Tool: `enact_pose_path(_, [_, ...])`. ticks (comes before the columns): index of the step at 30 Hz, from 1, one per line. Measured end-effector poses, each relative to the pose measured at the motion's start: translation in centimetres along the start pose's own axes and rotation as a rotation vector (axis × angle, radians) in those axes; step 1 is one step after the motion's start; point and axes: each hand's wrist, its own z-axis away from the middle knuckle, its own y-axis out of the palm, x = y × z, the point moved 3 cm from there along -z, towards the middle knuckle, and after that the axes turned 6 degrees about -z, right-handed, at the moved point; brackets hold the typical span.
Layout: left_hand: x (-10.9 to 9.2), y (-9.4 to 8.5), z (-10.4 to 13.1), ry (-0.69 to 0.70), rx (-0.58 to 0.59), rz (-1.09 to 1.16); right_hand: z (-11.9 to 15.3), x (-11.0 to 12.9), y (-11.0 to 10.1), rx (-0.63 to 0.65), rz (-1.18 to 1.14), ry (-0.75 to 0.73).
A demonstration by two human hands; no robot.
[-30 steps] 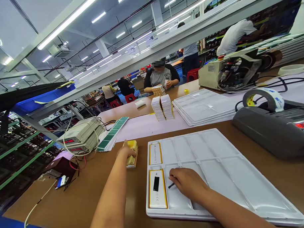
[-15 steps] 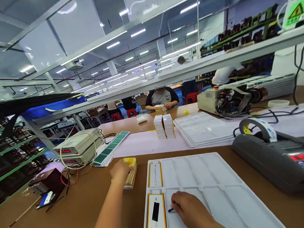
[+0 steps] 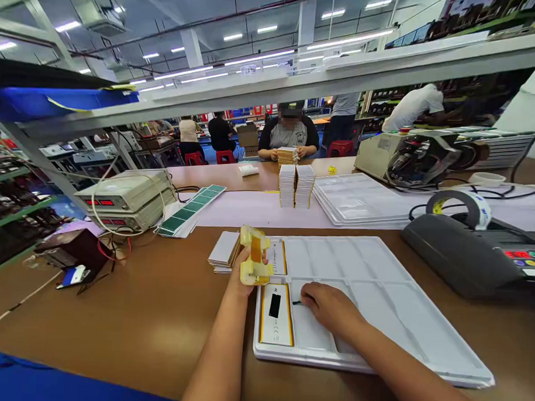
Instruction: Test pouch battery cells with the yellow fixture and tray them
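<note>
My left hand (image 3: 243, 268) is closed around a yellow plastic frame (image 3: 250, 271) with an orange middle. It is raised over the left edge of a white compartment tray (image 3: 327, 356). Partly behind it, in a far compartment, lies a white battery pack (image 3: 280, 258) with yellow edges. The near left compartment holds another battery pack (image 3: 280, 329) with a black patch (image 3: 275, 306) on its face. Over the neighbouring compartment my right hand (image 3: 327, 305) pinches a small black strip (image 3: 296, 303). Left of the tray sits a short stack of white packs (image 3: 224, 251).
A grey tape dispenser (image 3: 458, 254) stands at right. Stacked white trays (image 3: 359, 198) and piled packs (image 3: 288, 186) are farther back. Meters (image 3: 122, 201) and green-faced sheets (image 3: 192, 209) lie left. A person (image 3: 291, 134) sits across the table; an overhead shelf beam (image 3: 262, 95) crosses above.
My left hand has lifted the yellow frame off the pack stack and carried it right to the tray's edge. My right hand still pinches the black strip. The camera view has tilted downward and levelled.
</note>
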Motion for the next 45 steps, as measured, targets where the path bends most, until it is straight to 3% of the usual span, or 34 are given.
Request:
enact_pose_path(8, [-0.3, 0.0, -0.8, -0.062, 0.023, 0.113, 0.8, 2.4, -0.7, -0.010, 0.138, 0.126])
enact_pose_path(14, [-0.2, 0.1, -0.8, -0.084, 0.019, 0.190, 0.4, 3.3, 0.3, 0.043, 0.235, 0.165])
enact_pose_path(20, [0.2, -0.3, -1.0, -0.059, 0.025, 0.216, -0.5, 3.3, 1.8, 0.057, -0.125, 0.236])
enact_pose_path(26, [0.4, -0.3, -0.8, -0.086, 0.060, 0.208, -1.2, 4.6, 2.6, 0.093, -0.309, 0.217])
enact_pose_path(29, [-0.1, -0.4, -0.6, -0.031, 0.072, 0.236, -1.6, 3.6, 1.6, 0.208, -0.436, 0.214])
enact_pose_path(31, [-0.7, -0.3, -0.3, 0.015, 0.120, 0.278, -2.0, 2.5, -0.3, 0.217, -0.499, 0.234])
enact_pose_path(35, [-1.1, 0.5, 0.2, 0.010, 0.242, 0.336, -4.0, 2.0, -5.3, 0.002, -0.547, 0.179])
enact_pose_path(37, [-0.8, 1.1, 0.5, -0.028, 0.256, 0.357, -5.5, 3.0, -6.4, -0.068, -0.530, 0.133])
enact_pose_path(42, [0.3, 1.9, 1.1, -0.098, 0.284, 0.381, -8.9, 6.2, -4.7, -0.037, -0.378, 0.094])
enact_pose_path(45, [0.4, 1.6, 1.1, -0.106, 0.266, 0.385, -9.1, 6.9, -4.2, -0.008, -0.113, 0.101])
